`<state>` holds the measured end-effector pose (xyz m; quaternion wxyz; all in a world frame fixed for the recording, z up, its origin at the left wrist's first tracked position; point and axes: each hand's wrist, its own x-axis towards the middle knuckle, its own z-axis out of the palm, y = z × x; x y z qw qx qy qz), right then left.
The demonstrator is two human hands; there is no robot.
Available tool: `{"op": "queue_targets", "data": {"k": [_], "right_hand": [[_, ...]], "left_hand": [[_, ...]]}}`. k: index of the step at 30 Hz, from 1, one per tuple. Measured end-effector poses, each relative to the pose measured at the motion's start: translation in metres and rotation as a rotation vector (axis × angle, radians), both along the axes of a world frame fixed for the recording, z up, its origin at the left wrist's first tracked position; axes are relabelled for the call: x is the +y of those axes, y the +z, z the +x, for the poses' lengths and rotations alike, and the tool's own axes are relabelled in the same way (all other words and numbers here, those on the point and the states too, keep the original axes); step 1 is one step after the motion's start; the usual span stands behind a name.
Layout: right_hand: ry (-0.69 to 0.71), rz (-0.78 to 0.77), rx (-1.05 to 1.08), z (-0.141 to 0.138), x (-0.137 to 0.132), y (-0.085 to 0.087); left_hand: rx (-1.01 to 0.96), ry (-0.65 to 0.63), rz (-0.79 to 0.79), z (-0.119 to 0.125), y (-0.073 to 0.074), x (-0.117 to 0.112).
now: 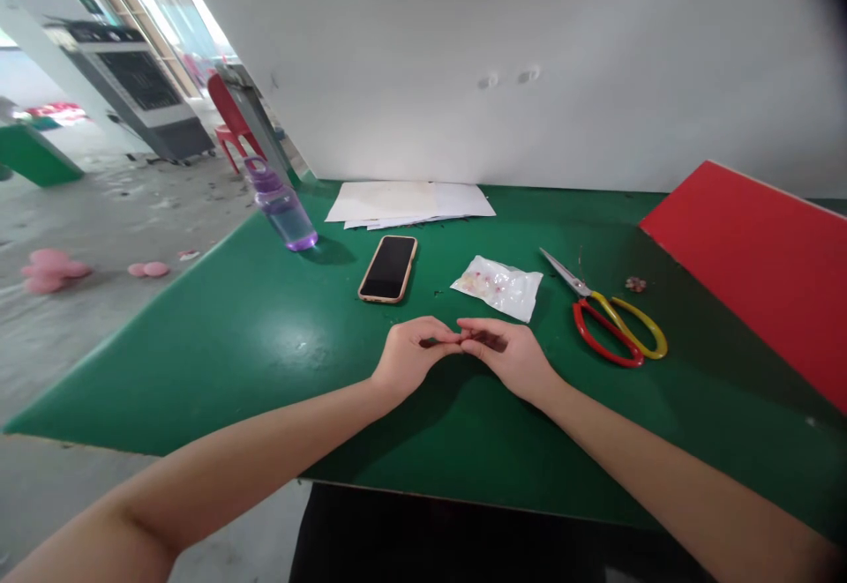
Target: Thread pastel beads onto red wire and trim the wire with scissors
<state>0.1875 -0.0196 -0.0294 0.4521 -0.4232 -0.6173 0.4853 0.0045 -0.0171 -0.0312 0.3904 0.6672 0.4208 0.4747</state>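
My left hand (411, 355) and my right hand (506, 354) meet fingertip to fingertip just above the green table (278, 371). Both are closed in a pinch; whatever they hold is too small or too hidden to name. Just beyond my right hand lies a clear plastic packet (499, 286) with small pinkish and pale pieces inside. A phone (389, 269) with a dark screen and a tan case rests beyond my left hand. To the right are scissors (605, 314), blades apart, with one red and one yellow handle. A small beaded cluster (635, 284) sits beside them.
White paper sheets (410, 202) lie at the table's back, against an upright white board (529, 63). A purple water bottle (283, 208) stands at the far left edge. A red board (760, 274) covers the right side. An air cooler (136, 89) is on the floor beyond.
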Motion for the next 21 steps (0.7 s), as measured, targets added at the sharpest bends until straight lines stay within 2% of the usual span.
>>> {"op": "queue_targets", "data": {"k": [4,8,12,16,18,21], "right_hand": [[-0.032,-0.009,0.051,0.0,0.001,0.002],[-0.14,0.013,0.099,0.003,0.003,0.004],[-0.244,0.006,0.133,0.008,0.01,0.002],[-0.301,-0.046,0.165,0.01,0.019,0.0],[-0.313,-0.077,0.194,0.009,0.021,0.0],[-0.321,-0.123,0.237,0.005,0.022,0.001]], "left_hand": [[0.09,-0.004,0.096,0.003,0.003,0.001],[0.212,-0.028,0.221,-0.002,0.021,0.008],[0.313,0.115,0.273,-0.029,0.038,0.029],[0.359,0.216,0.227,-0.051,0.038,0.046],[0.347,0.174,0.206,-0.048,0.036,0.044],[0.288,0.012,0.11,-0.026,0.03,0.032]]}}
